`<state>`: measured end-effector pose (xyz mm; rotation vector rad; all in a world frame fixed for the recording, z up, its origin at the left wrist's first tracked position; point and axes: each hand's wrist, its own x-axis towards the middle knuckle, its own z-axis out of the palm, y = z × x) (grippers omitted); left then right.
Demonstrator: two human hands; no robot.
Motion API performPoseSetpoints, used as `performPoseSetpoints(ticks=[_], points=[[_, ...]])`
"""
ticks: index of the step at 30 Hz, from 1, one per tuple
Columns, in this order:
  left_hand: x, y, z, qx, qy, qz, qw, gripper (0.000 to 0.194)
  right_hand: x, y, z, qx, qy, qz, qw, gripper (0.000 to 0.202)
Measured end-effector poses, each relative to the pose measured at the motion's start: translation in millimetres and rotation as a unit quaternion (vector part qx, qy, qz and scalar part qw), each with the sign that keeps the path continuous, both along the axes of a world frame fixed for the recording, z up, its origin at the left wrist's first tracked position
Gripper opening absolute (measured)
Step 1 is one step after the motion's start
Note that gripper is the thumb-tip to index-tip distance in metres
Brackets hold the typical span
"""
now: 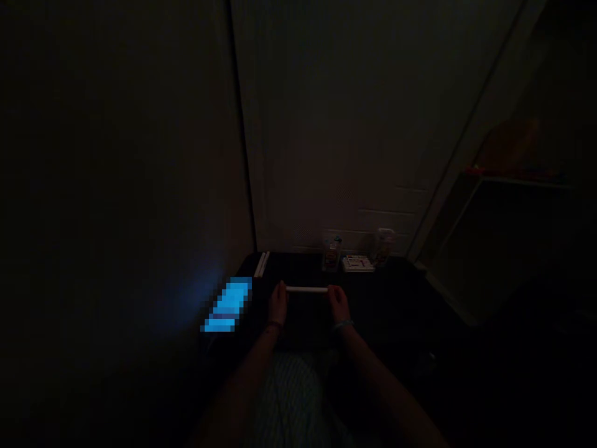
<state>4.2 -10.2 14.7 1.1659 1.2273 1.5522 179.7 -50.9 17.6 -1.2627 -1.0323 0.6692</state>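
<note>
A slim white stick (306,290) is held level above the dark table, its kind unclear in the dim light. My left hand (278,303) is closed around its left end. The right end sits in the closed fingers of my right hand (339,303). Between the two hands the middle of the stick shows uncovered. Two similar white sticks (262,264) lie side by side at the table's back left.
The room is very dark. A lit, pixelated screen (228,305) glows to the left. Along the back of the dark table (396,305) stand a clear container (331,256), a white patterned stack (358,264) and another clear container (384,244). A shelf (517,180) is at right.
</note>
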Motion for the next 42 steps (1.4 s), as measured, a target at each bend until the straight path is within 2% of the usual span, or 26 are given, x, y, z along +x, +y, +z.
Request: performPoseSetpoints(ticks=[1, 3, 6, 8, 10, 12, 14, 19, 21, 24, 27, 31, 33, 35, 38, 42], points=[[-0.2, 1.7, -2.6, 0.004, 0.001, -0.01, 1.0, 0.047, 5.9, 1.2, 12.7, 0.016, -0.016, -0.011, 1.0, 0.04], [-0.9, 5.5, -8.2, 0.013, 0.012, -0.021, 1.0, 0.049, 22.7, 6.1, 50.3, 0.072, -0.063, -0.049, 0.994, 0.039], [-2.0, 9.1, -13.5, 0.009, 0.014, -0.018, 1.0, 0.055, 52.8, 20.1, 123.5, 0.151, -0.178, -0.104, 0.967, 0.04], [-2.2, 9.3, -13.8, 0.004, 0.013, -0.02, 1.0, 0.058, 68.9, 33.7, 166.0, 0.167, -0.277, -0.143, 0.935, 0.043], [-1.7, 8.3, -12.1, -0.001, 0.01, -0.021, 1.0, 0.06, 77.6, 49.1, 192.9, 0.157, -0.379, -0.16, 0.898, 0.043], [-0.8, 6.7, -9.8, -0.003, 0.003, -0.021, 1.0, 0.06, 78.1, 64.6, 202.5, 0.123, -0.467, -0.157, 0.861, 0.042], [0.0, 5.3, -8.4, -0.006, 0.001, -0.021, 1.0, 0.06, 72.6, 79.0, 199.1, 0.078, -0.536, -0.146, 0.828, 0.039], [0.4, 3.9, -11.2, 0.002, 0.022, -0.031, 0.999, 0.057, 53.1, 105.5, 171.6, 0.004, -0.635, -0.113, 0.764, 0.031], [0.5, 3.7, -12.7, 0.006, 0.027, -0.035, 0.999, 0.057, 48.9, 112.4, 161.1, -0.007, -0.651, -0.108, 0.751, 0.029], [1.1, 2.8, -12.2, 0.001, 0.024, -0.036, 0.999, 0.055, 47.9, 121.7, 147.7, -0.019, -0.655, -0.11, 0.747, 0.028], [2.0, 1.2, -9.4, 0.003, 0.032, -0.033, 0.999, 0.054, 49.3, 130.9, 138.3, -0.048, -0.637, -0.117, 0.761, 0.028], [2.8, -0.5, -8.1, 0.009, 0.055, -0.027, 0.998, 0.05, 47.3, 134.6, 133.2, -0.097, -0.58, -0.115, 0.801, 0.03], [3.2, -0.7, -9.1, 0.024, 0.077, -0.029, 0.996, 0.045, 42.8, 126.9, 129.8, -0.075, -0.545, -0.131, 0.825, 0.032], [3.8, -0.3, -10.6, 0.045, 0.113, -0.038, 0.992, 0.039, 35.8, 110.9, 120.3, -0.02, -0.507, -0.162, 0.846, 0.035], [5.5, 0.6, -12.6, 0.068, 0.171, -0.06, 0.981, 0.03, 21.6, 76.6, 87.0, 0.048, -0.452, -0.177, 0.873, 0.037], [9.5, -2.8, -14.2, 0.076, 0.226, -0.066, 0.969, 0.024, 4.5, 36.1, 21.2, 0.071, -0.415, -0.082, 0.903, 0.037]])
